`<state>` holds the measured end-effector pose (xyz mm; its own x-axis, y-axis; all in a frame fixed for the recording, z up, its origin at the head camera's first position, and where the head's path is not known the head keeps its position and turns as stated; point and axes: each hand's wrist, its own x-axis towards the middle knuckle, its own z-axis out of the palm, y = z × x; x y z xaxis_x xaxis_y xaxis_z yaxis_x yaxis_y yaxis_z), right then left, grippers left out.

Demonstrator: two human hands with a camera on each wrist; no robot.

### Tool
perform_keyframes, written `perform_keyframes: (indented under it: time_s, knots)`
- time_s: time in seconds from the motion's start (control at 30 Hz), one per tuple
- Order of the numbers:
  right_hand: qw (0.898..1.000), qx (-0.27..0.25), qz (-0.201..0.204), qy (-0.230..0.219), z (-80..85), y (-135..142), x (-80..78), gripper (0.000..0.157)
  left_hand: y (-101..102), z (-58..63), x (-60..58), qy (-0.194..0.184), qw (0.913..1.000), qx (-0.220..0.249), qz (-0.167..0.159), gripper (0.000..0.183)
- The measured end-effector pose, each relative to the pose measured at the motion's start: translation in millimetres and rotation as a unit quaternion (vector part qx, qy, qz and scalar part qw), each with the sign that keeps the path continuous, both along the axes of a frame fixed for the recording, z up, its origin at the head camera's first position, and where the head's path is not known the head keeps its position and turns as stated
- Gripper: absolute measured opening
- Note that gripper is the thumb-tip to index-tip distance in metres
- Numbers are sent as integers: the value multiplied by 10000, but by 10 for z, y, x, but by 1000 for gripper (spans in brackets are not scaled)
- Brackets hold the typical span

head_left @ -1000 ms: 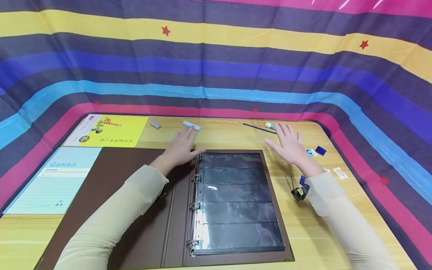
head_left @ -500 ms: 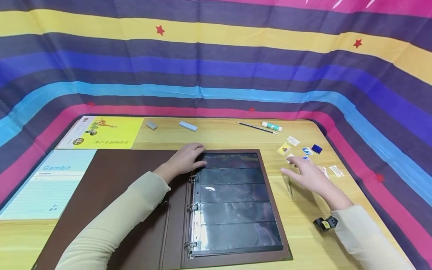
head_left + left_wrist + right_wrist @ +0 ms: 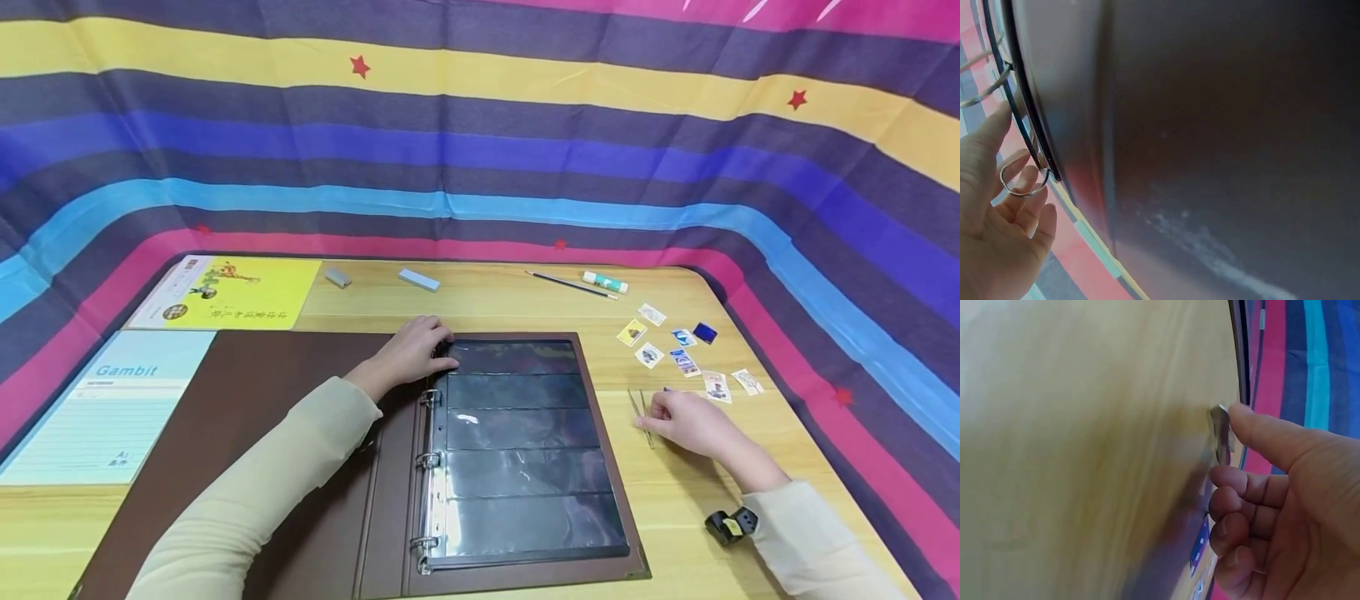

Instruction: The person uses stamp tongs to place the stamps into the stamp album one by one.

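Note:
A brown ring binder (image 3: 315, 467) lies spread on the table with a black sheet of clear pockets (image 3: 517, 429) on its right side. My left hand (image 3: 408, 354) rests at the sheet's upper left corner. Its thumb touches the sheet and its loosely bent fingers are beside the top ring (image 3: 1022, 195), as the left wrist view shows. To the right of the binder, my right hand (image 3: 690, 425) pinches metal tweezers (image 3: 647, 433) low over the table. In the right wrist view the tweezers (image 3: 1221, 434) sit between thumb and forefinger, the other fingers curled.
Several small stamps (image 3: 684, 362) are scattered beyond my right hand. A glue stick (image 3: 604, 282), a pencil (image 3: 570, 284) and two small grey blocks (image 3: 418, 280) lie along the back. A yellow book (image 3: 247, 292) and a pale blue notebook (image 3: 82, 417) are at left.
Both hands have come back from the far part of the table. The left has settled on the sheet's corner; the right has come down over the tweezers and taken hold of them.

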<state>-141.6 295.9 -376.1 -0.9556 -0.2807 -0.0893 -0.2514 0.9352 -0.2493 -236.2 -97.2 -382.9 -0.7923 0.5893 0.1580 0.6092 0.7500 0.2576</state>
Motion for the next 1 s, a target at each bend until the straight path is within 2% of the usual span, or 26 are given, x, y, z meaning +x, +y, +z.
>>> perform_keyframes:
  time_s: [0.13, 0.27, 0.37, 0.47, 0.57, 0.67, 0.77, 0.9, 1.0]
  knots:
    - [10000, 4, -25, 17, -18, -16, 1, 28, 9, -9, -33, -458, 9987, 174, 154, 34]
    - [10000, 16, -51, 5, -16, -30, -3, 23, 29, -7, -67, -992, 9938, 322, 378, 30]
    - [9999, -121, 15, 76, 4, -10, -5, 18, 50, -2, -92, -1231, 9905, 411, 466, 27]
    - [9987, -435, 68, 236, 41, 51, -20, 15, 67, 1, -113, -1282, 9897, 444, 450, 22]
    - [9944, -1036, 38, 188, 88, 152, -40, 10, 77, 5, -125, -1268, 9900, 466, 418, 18]
    - [9894, -1449, -58, 124, 133, 289, -51, 20, 81, 9, -128, -1289, 9895, 510, 397, 15]
    - [9886, -1482, -232, 138, 160, 429, -49, 22, 81, 6, -136, -1374, 9879, 598, 391, 13]
    - [9859, -1611, -446, -120, 168, 569, -25, 13, 80, 1, -151, -1533, 9847, 705, 436, 9]
    - [9885, -1469, -361, -48, 158, 640, -4, 10, 86, -1, -163, -1599, 9832, 742, 477, 8]
